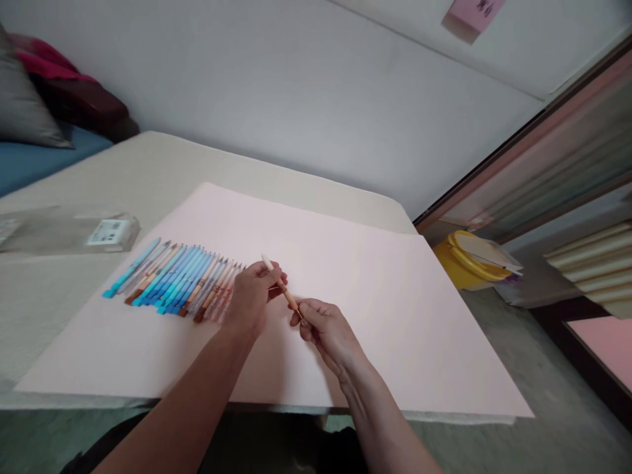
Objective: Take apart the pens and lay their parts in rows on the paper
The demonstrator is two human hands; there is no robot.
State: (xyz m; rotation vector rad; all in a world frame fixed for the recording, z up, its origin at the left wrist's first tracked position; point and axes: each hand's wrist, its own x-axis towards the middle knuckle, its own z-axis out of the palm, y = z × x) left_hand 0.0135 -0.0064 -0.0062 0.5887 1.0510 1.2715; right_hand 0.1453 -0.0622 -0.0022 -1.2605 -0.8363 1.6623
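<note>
Between my two hands is a slim orange-brown pen with a whitish end, held at a slant above the pink sheet. My left hand pinches it near the pale upper end. At its lower, brown end, the fingers of my right hand are closed around it. Just left of my left hand, a row of several pens lies side by side on the sheet, in blue, turquoise, brown, orange and pinkish tones. My left hand hides part of the row's right end.
A clear plastic package with a white label lies on the cloth-covered table at the left. A white wall rises behind the table. To the right, on the floor, stands a yellow bucket. A grey cushion is at the far left.
</note>
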